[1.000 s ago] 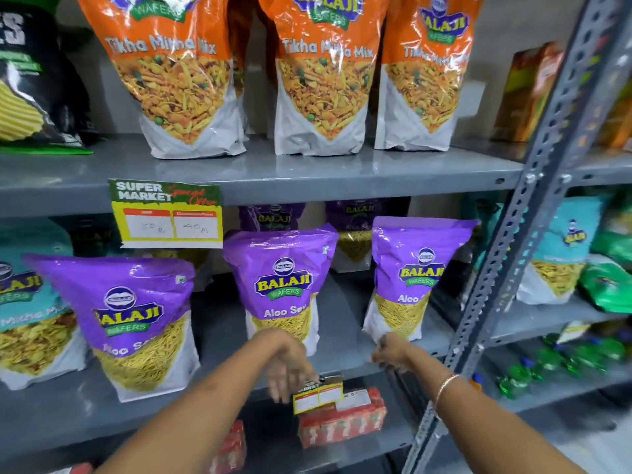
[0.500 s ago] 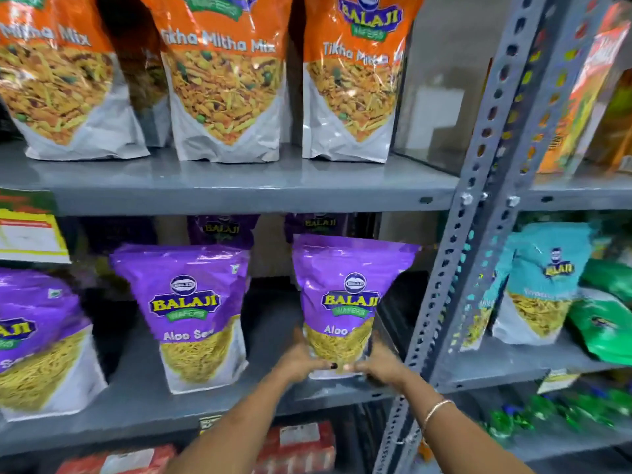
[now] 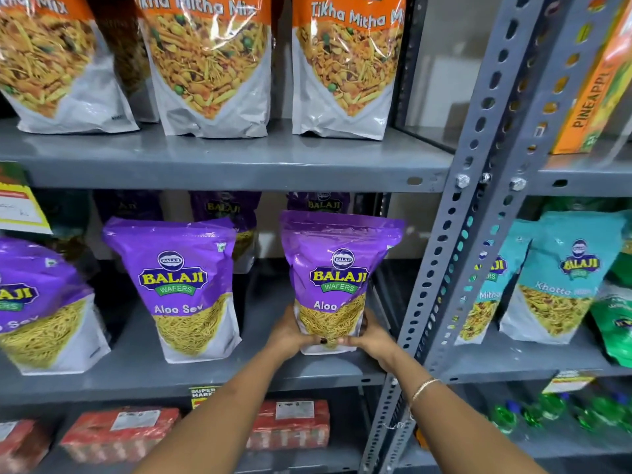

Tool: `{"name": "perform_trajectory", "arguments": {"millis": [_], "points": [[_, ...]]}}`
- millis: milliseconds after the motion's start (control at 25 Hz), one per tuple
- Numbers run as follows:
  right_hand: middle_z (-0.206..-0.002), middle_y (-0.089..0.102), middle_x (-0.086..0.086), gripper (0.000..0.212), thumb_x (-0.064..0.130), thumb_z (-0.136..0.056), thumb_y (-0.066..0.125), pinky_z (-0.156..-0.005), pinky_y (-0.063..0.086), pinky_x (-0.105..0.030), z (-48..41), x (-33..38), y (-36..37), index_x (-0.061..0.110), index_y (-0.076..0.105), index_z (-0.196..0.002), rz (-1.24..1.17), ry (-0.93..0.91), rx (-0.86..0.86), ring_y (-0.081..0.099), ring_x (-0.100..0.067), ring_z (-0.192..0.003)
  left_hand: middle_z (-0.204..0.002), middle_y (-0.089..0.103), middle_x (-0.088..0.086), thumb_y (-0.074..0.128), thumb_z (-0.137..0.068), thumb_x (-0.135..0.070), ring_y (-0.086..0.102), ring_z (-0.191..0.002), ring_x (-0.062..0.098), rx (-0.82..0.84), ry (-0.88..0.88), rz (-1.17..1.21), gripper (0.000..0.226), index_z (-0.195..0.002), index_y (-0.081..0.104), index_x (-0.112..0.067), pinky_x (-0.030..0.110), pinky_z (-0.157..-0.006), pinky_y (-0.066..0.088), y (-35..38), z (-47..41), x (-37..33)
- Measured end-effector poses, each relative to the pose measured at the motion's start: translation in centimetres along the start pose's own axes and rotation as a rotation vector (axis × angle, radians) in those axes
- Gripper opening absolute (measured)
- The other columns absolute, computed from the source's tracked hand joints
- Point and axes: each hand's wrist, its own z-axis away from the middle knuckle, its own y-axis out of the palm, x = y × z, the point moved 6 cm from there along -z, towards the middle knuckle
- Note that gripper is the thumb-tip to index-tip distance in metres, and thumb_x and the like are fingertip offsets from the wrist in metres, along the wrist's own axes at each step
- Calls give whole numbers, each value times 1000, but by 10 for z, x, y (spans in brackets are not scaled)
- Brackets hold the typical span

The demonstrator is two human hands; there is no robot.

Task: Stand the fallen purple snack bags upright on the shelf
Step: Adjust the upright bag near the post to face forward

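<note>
Three purple Balaji Aloo Sev bags stand upright along the front of the middle grey shelf [image 3: 212,374]. The right purple bag [image 3: 338,268] is gripped at its base from both sides: my left hand [image 3: 290,331] on its left lower corner, my right hand [image 3: 371,338] on its right. The middle purple bag [image 3: 178,285] stands free to its left. The left purple bag [image 3: 37,302] leans slightly and is cut by the frame edge. More purple bags [image 3: 225,206] stand in shadow at the back.
A perforated grey upright post [image 3: 455,268] rises just right of my hands. Orange Tikha Mitha Mix bags [image 3: 208,63] fill the shelf above. Teal snack bags [image 3: 561,278] sit in the bay to the right, red packs [image 3: 287,422] on the shelf below.
Both hands rose from below the shelf edge and closed on the base of the right purple bag. The view shifted right and nearer to the shelf.
</note>
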Motion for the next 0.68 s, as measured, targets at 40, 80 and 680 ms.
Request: {"name": "perform_trajectory", "arguments": {"millis": [40, 80, 680], "points": [[-129, 56, -14, 78, -3, -65, 78, -106, 42, -39, 2, 1, -1, 5, 36, -130, -14, 9, -12, 51, -30, -123, -121, 64, 5, 79, -35, -40, 61, -111, 22, 7, -2, -17, 103, -128, 44, -15, 36, -96, 50, 1, 1, -4], [-127, 57, -16, 74, -4, -66, 76, -107, 41, -38, 3, 1, -2, 5, 38, -129, -21, 14, -16, 51, -30, -123, -122, 64, 5, 79, -37, -39, 60, -111, 22, 18, -5, -36, 102, -129, 43, -16, 35, -95, 50, 3, 1, -6], [-144, 34, -10, 75, 7, -77, 64, -110, 37, -46, 121, 186, 15, 14, 24, -140, -68, -477, -569, 38, -24, -131, -118, 44, -8, 56, -85, -13, 54, -114, 13, -369, 604, -182, 37, -121, 47, -13, 18, -91, 44, -95, 124, -124]]}}
